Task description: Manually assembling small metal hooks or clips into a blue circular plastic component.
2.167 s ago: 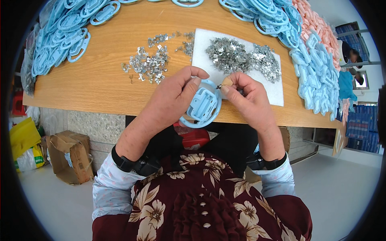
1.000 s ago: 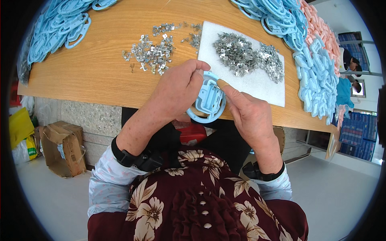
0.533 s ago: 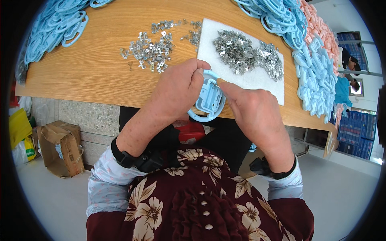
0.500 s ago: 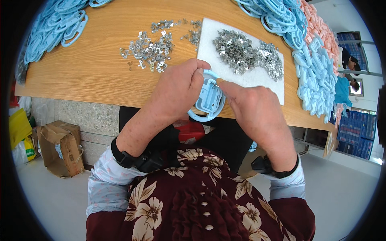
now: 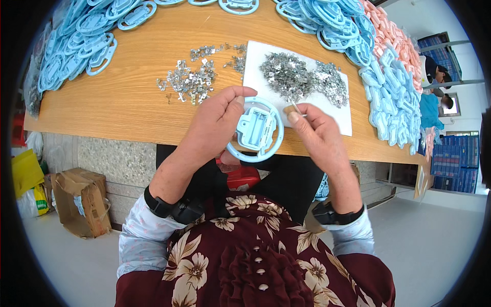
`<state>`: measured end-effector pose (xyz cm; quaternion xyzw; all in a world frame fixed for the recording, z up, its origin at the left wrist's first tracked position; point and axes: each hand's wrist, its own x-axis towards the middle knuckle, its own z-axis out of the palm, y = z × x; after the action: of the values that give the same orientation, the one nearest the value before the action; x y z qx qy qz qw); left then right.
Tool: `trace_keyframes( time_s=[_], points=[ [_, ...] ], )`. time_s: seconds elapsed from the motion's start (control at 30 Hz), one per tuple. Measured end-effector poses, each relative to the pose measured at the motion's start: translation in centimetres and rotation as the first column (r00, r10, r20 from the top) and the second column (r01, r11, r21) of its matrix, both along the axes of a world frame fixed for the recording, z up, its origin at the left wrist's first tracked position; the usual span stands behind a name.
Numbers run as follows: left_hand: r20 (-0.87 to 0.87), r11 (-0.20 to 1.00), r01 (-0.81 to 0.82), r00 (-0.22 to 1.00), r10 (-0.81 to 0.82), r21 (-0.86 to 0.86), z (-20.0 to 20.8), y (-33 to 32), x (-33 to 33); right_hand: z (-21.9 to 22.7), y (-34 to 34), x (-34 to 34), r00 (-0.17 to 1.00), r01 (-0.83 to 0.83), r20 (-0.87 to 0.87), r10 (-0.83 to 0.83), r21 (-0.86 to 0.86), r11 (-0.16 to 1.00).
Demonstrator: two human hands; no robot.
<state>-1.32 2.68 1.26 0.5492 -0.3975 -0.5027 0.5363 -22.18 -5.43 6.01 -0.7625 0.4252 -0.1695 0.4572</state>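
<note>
My left hand (image 5: pixel 214 116) grips a light blue plastic steering-wheel-shaped part (image 5: pixel 279 134) by its left rim. The part is tilted up at the table's front edge, and its middle shows a rectangular recessed compartment. Just to the right of the ring, my right hand (image 5: pixel 323 134) pinches a small tan piece (image 5: pixel 290 109) between thumb and fingers. A thin pale edge shows beside that piece; its exact kind cannot be made out. Beyond my hands, small shiny metal clips (image 5: pixel 286 71) lie heaped on a white foam sheet (image 5: pixel 255 56).
More loose metal clips (image 5: pixel 190 81) lie on the wooden table (image 5: pixel 138 97). Blue wheel parts are piled at the far left (image 5: pixel 84 38) and far right (image 5: pixel 332 20). Blue covers (image 5: pixel 391 102) and pink pieces (image 5: pixel 396 43) line the right edge. A cardboard box (image 5: pixel 82 202) stands lower left.
My right hand has drawn back to the right, off the blue part, with the tan piece now visible. The part has shifted slightly left and turned more toward me.
</note>
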Motion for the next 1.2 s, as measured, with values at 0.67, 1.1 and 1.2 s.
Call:
trace_keyframes(
  time_s=[0.67,1.1,1.2],
  points=[
    [-0.428,0.963,0.267,0.869,-0.251,-0.022,-0.1,1.1,-1.6,-1.3,2.5,0.6,0.902,0.066,0.399,-0.167,0.256,0.964],
    [-0.762,0.9,0.35,0.498,-0.414,-0.259,-1.9,1.4,-1.5,-2.4,1.7,2.0,0.866,-0.034,0.456,-0.207,0.467,0.884],
    [-0.744,0.937,0.301,0.583,-0.327,-0.176,-1.6,1.1,-1.4,-3.0,1.2,-0.3,0.818,0.047,0.483,-0.313,0.486,0.873]
  ],
)
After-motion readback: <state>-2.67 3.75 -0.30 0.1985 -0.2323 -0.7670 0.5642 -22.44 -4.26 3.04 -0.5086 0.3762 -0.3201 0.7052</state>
